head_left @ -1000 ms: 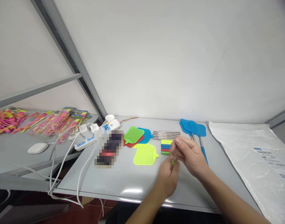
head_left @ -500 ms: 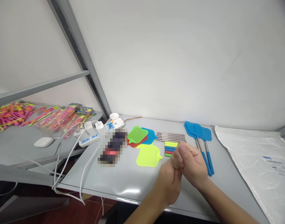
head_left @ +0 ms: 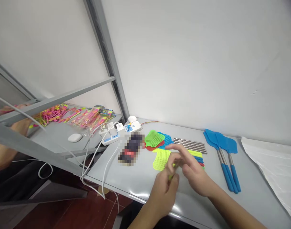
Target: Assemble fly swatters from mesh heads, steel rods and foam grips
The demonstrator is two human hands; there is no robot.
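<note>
Our left hand (head_left: 165, 192) curls around one yellow-green piece (head_left: 170, 177) above the table (head_left: 126, 179), while our right hand (head_left: 192, 171), half spread beside it, partly blocks the coloured tubes (head_left: 198, 158), left of three blue swatters (head_left: 217, 139).

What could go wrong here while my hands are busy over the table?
The right hand is close to the coloured tubes, so a bump might scatter them. The loose metal rods just behind could roll if knocked. The white cable droops over the front edge, where it might get snagged.
</note>
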